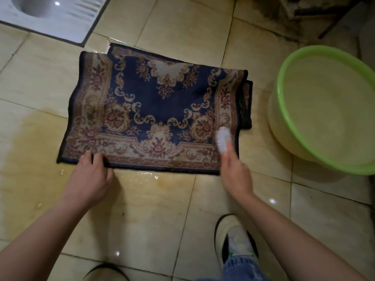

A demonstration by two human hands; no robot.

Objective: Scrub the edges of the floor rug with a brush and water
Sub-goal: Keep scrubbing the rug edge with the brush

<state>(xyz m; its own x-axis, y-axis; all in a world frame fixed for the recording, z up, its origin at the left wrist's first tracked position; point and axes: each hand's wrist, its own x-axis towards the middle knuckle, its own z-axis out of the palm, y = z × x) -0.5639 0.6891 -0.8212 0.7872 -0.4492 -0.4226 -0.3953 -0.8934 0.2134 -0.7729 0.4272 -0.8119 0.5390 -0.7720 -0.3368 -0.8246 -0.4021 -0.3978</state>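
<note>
The left hand (91, 175) is pinching the near edge of the rug (154, 110); the right hand (233, 171) is gripping a white brush (222, 139) (motion-blurred) over the rug's right border, beside a green basin (324, 110).

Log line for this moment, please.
left hand holds rug near edge | right hand grips brush on right border | basin beside rug | floor wet
</note>
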